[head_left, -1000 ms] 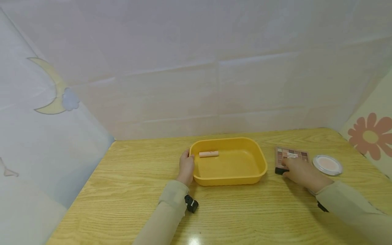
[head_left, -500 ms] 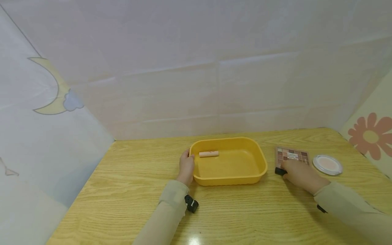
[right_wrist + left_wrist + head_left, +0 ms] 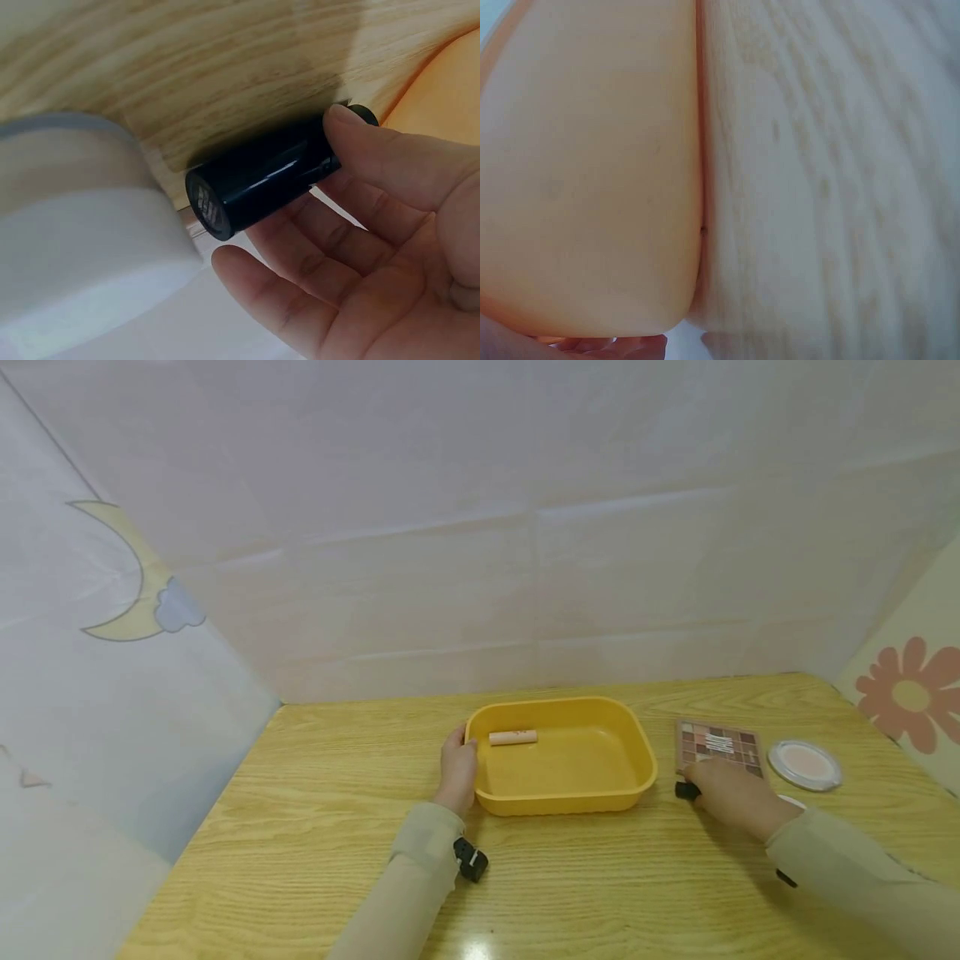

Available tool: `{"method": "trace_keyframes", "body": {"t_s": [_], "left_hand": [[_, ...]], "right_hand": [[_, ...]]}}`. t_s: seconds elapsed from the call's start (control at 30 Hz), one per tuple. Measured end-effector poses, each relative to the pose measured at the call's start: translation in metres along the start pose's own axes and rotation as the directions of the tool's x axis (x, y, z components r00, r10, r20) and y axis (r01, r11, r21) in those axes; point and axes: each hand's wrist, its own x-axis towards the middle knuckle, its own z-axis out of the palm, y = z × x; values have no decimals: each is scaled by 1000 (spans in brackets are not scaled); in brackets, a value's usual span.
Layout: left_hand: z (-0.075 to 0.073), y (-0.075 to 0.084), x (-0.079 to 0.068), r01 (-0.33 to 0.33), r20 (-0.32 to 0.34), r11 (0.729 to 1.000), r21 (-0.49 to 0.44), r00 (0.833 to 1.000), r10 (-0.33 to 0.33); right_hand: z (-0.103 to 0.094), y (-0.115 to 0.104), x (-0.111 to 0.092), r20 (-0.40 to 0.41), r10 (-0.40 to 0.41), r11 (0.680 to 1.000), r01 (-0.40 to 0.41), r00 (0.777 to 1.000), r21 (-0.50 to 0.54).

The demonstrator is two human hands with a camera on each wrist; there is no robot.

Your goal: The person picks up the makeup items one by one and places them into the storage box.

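Observation:
A yellow plastic basin [image 3: 566, 803] stands near the middle of the table. At its left end my left hand [image 3: 456, 770] grips the wall, with the thumb at the rim and the fingers outside. In the left wrist view the basin's side [image 3: 592, 172] fills the left half, and only a bit of the fingers shows. My right hand [image 3: 375, 247] pinches a glossy black lipstick tube [image 3: 262, 180] between thumb and fingers, low over the wooden table. Inside the basin lies a pale pink tube [image 3: 513, 737]. Just beyond my right hand is an eyeshadow palette [image 3: 720, 743], partly covered by it.
A round clear-rimmed compact [image 3: 806, 766] lies right of the palette. Part of a white round object [image 3: 792, 802] shows beside my right wrist and looms large in the right wrist view. A pale wall sheet [image 3: 405, 585] borders the table's [image 3: 337, 777] back edge.
My right hand has drawn slightly toward me with the black lipstick tube, away from the palette, which shows more. The white round object by the wrist has become visible. My left hand keeps its grip.

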Motion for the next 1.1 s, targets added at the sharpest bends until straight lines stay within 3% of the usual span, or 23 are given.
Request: {"method": "trace_keyframes", "body": {"t_s": [0.33, 0.7, 1.1], "left_hand": [[-1, -1, 0, -11, 8, 1000, -10, 1000, 11], [0, -1, -1, -7, 9, 1000, -29, 1000, 7], [-1, 0, -2, -9, 4, 1000, -3, 1000, 9]], "right_hand": [[3, -1, 2, -9, 13, 999, -13, 1000, -38], [-2, 1, -2, -27, 12, 1000, -12, 1000, 5], [-20, -4, -8, 1, 134, 990, -134, 991, 53]]}}
